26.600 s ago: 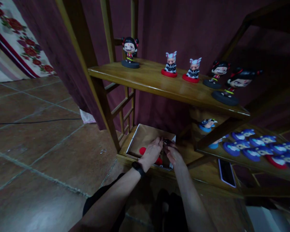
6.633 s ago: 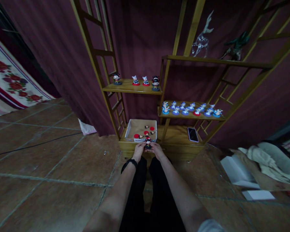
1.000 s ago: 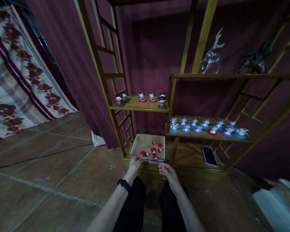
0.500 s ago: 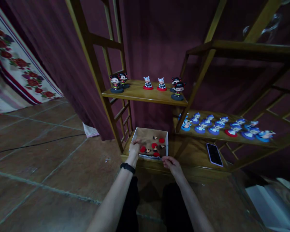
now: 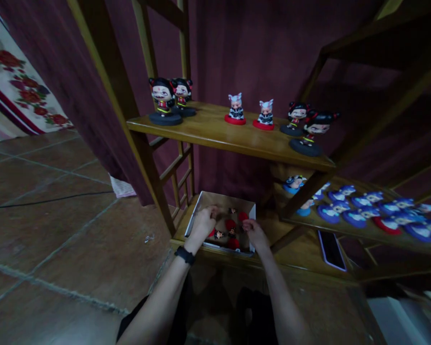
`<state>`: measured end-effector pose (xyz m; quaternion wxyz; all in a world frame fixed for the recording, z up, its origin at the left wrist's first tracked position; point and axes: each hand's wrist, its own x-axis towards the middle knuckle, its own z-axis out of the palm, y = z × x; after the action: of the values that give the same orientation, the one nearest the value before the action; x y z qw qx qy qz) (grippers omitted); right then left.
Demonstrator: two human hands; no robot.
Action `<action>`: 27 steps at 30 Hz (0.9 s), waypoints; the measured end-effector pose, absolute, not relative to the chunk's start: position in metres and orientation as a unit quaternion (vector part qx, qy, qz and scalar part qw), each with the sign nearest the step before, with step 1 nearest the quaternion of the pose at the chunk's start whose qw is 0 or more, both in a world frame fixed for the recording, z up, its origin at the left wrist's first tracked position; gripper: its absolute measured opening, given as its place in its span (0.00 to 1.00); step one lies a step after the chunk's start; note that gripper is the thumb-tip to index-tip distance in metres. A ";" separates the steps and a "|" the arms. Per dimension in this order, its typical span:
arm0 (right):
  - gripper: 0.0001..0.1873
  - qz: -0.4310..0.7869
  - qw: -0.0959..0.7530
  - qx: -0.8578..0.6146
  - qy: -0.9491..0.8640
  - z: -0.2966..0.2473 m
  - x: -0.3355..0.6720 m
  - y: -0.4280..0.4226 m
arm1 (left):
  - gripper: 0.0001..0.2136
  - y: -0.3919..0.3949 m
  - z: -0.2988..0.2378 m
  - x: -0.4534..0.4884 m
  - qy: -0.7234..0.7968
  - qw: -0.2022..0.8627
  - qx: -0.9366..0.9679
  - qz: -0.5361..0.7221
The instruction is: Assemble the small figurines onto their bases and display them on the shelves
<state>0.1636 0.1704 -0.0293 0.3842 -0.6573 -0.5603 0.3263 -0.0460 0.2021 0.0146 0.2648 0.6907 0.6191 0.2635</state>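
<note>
A shallow white box (image 5: pixel 193 223) with a brown inside stands on the lowest shelf. Several small black-haired figurines (image 5: pixel 220 235) and round red bases (image 5: pixel 230 224) lie loose in it. My left hand (image 5: pixel 203 224) is over the left part of the box, fingers bent and pointing right. Its fingertips are smeared by motion, so what they touch is hidden. At the box's right side my right hand (image 5: pixel 255 235) reaches over the wall, fingers curled together beside a red base and a dark figurine. I cannot make out what lies between them.
On the shelf above (image 5: pixel 215 132) stand black-haired figurines (image 5: pixel 163 98) on dark bases and two white-haired figurines (image 5: pixel 236 108) on red bases. Blue-haired figurines (image 5: pixel 332 211) fill the right shelf. A phone (image 5: pixel 332 249) lies below them. Wooden posts (image 5: pixel 109 81) frame the left side.
The view has moved closer to the shelf. My left hand has moved further in over the box. My right hand has gone from the front right corner to inside the right wall.
</note>
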 end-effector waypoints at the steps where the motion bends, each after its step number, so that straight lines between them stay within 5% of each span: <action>1: 0.14 0.301 0.354 -0.675 -0.572 -0.033 0.166 0.172 | 0.15 0.203 0.017 -0.048 0.620 0.239 0.712 0.228; 7: 0.15 0.274 0.166 -0.697 -0.642 -0.030 0.170 0.179 | 0.14 0.201 0.011 -0.052 0.594 0.165 0.785 -0.061; 13: 0.15 0.312 -0.010 -0.620 -0.720 -0.026 0.156 0.166 | 0.18 0.188 -0.007 -0.039 0.572 0.122 0.800 -0.136; 27: 0.24 0.242 -0.014 -0.627 -0.741 -0.040 0.148 0.158 | 0.14 0.187 -0.029 -0.009 0.544 0.095 0.831 -0.061</action>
<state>0.1478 0.1579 -0.0400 -0.0136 -0.6268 -0.7405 0.2420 -0.0093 0.1868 -0.0289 0.0947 0.8313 0.5443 -0.0611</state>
